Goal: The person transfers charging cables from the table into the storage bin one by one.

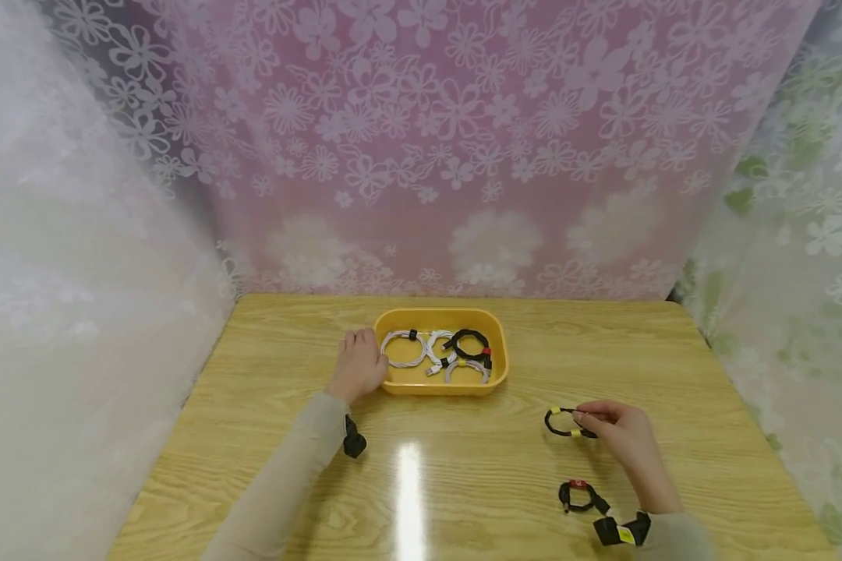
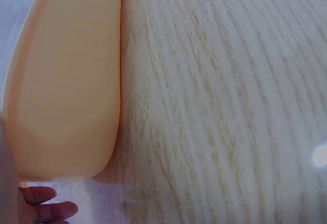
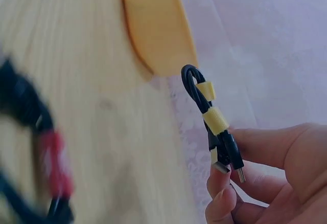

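Note:
My left hand (image 1: 358, 362) holds the left end of a yellow plastic bin (image 1: 445, 389); some of its fingers (image 2: 53, 211) show past the bin's end in the left wrist view. Inside the bin lie several coiled cables, among them a white cable with a black tie (image 1: 405, 363) and a black cable with a red tie (image 1: 472, 344). To the right of the bin, above the table, my right hand (image 1: 624, 432) pinches a coiled black USB cable (image 3: 217, 124) with yellow ties. Its connectors hang by my fingertips in the right wrist view.
Another coiled black cable with a red tie (image 1: 577, 496) lies on the wooden table (image 1: 477, 483), near my right wrist. Flowered curtains (image 1: 421, 156) stand behind the table and at both sides.

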A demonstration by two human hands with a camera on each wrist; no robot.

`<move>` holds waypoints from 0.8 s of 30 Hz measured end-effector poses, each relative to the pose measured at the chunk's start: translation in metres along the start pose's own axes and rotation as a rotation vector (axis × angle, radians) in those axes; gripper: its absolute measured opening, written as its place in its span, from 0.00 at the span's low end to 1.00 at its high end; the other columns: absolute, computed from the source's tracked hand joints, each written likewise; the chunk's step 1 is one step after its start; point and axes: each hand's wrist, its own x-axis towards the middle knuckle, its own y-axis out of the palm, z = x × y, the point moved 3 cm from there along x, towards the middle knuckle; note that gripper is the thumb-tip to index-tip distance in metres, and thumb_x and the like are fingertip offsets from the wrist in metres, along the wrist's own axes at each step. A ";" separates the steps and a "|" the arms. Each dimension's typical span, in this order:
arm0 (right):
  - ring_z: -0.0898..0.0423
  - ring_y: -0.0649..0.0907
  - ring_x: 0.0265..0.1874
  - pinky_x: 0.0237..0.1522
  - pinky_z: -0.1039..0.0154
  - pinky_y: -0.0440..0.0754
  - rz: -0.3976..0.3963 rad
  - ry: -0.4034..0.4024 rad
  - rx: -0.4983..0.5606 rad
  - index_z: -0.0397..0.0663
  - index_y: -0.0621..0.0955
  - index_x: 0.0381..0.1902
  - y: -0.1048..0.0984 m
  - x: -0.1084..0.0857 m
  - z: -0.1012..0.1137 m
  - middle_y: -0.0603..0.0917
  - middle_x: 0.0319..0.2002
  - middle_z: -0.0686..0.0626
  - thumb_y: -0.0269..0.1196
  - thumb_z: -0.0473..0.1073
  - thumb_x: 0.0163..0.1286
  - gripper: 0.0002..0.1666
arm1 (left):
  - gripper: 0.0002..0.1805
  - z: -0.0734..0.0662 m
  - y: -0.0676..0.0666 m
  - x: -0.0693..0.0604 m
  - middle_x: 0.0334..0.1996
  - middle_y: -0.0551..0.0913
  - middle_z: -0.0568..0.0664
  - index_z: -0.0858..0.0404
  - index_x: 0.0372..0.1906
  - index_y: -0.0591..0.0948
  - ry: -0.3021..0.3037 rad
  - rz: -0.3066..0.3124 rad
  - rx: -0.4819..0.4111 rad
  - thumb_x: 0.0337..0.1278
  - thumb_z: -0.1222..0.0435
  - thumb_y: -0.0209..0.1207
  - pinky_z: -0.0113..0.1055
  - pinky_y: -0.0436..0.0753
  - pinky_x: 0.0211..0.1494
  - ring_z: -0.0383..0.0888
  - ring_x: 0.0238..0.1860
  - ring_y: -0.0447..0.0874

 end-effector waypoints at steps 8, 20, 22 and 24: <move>0.59 0.80 0.37 0.37 0.64 0.78 -0.003 -0.004 0.055 0.36 0.85 0.49 0.015 0.008 0.031 0.86 0.42 0.44 0.68 0.48 0.67 0.21 | 0.17 0.001 0.000 0.000 0.50 0.70 0.62 0.68 0.52 0.67 -0.021 0.013 0.019 0.71 0.59 0.41 0.53 0.60 0.61 0.61 0.57 0.62; 0.55 0.79 0.34 0.32 0.65 0.77 -0.023 -0.086 0.142 0.37 0.86 0.45 0.042 0.027 0.084 0.85 0.39 0.44 0.69 0.43 0.65 0.16 | 0.15 0.001 0.002 0.002 0.49 0.70 0.62 0.67 0.49 0.68 -0.016 -0.024 0.082 0.70 0.59 0.42 0.54 0.63 0.60 0.61 0.55 0.65; 0.54 0.79 0.34 0.32 0.64 0.76 -0.019 -0.096 0.144 0.37 0.86 0.45 0.048 0.030 0.092 0.85 0.39 0.44 0.69 0.43 0.65 0.16 | 0.14 0.001 0.003 0.002 0.49 0.70 0.62 0.66 0.49 0.68 -0.016 -0.027 0.089 0.70 0.59 0.42 0.54 0.63 0.61 0.61 0.55 0.65; 0.53 0.79 0.35 0.33 0.63 0.76 -0.007 -0.097 0.156 0.37 0.86 0.45 0.055 0.034 0.099 0.85 0.40 0.44 0.69 0.43 0.65 0.15 | 0.14 0.002 0.003 0.002 0.49 0.70 0.62 0.66 0.48 0.68 -0.016 -0.031 0.091 0.70 0.59 0.42 0.54 0.63 0.60 0.61 0.54 0.65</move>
